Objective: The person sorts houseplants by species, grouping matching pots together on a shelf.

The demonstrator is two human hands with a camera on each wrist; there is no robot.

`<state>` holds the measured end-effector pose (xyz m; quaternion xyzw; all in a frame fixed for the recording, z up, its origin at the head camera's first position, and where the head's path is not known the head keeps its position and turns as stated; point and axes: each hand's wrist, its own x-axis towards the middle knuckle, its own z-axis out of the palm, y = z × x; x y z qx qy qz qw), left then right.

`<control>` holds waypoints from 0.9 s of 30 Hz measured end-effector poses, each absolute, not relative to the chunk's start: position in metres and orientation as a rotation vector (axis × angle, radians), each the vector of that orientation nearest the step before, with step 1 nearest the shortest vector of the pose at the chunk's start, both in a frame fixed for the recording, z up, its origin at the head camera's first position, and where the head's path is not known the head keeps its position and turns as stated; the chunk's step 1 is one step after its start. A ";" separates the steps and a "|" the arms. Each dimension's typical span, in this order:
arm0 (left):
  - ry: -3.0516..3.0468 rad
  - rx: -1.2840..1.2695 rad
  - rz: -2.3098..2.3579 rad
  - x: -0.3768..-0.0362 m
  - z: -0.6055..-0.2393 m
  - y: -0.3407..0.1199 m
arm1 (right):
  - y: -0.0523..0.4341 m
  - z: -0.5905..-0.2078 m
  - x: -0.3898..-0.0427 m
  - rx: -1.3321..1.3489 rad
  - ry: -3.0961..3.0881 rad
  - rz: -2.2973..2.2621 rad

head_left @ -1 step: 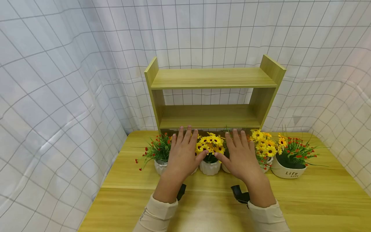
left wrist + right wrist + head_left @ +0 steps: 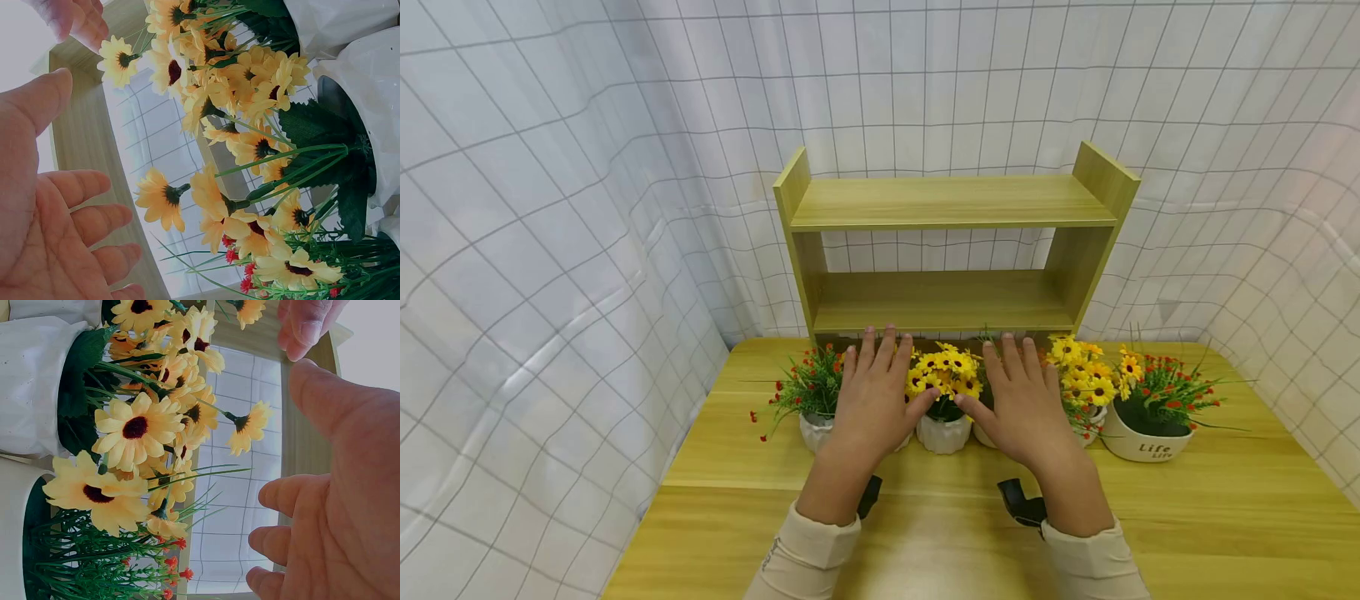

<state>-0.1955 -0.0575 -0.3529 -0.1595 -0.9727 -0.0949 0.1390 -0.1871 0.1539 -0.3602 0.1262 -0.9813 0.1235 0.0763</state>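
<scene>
We saw one checked curtain (image 2: 550, 208) hung around the scene, and one wooden table (image 2: 1225, 517) carrying everything. One two-tier shelf (image 2: 951, 202) stood at the table's far edge, both boards bare. In front of it, along the far half of the table, we counted four or five flower pots; our hands covered part of the row, so we could not settle the number. The widest was a white bowl (image 2: 1142, 446) of red-tipped greenery near the right edge, with the word "Life" on it. A small pot with red flowers (image 2: 811, 392) stood towards the left edge.

The yellow flower pot (image 2: 944, 433) sat mid-row, between our two hands. Our left hand (image 2: 872, 404) and right hand (image 2: 1026, 408) hovered flat over the row, fingers straight and spread, holding nothing. The wrist views showed the palms and the yellow blooms (image 2: 250, 144) close up, clear of the fingers (image 2: 294, 494); the head view hid that gap.
</scene>
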 end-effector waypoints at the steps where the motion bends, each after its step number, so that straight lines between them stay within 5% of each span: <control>1: -2.810 -0.462 -0.279 -0.195 -0.353 -0.057 | 0.154 -0.360 -0.187 0.381 -2.943 0.374; 27: -2.809 -0.544 -0.165 -0.189 -0.340 -0.084 | 0.167 -0.365 -0.172 0.401 -2.916 0.453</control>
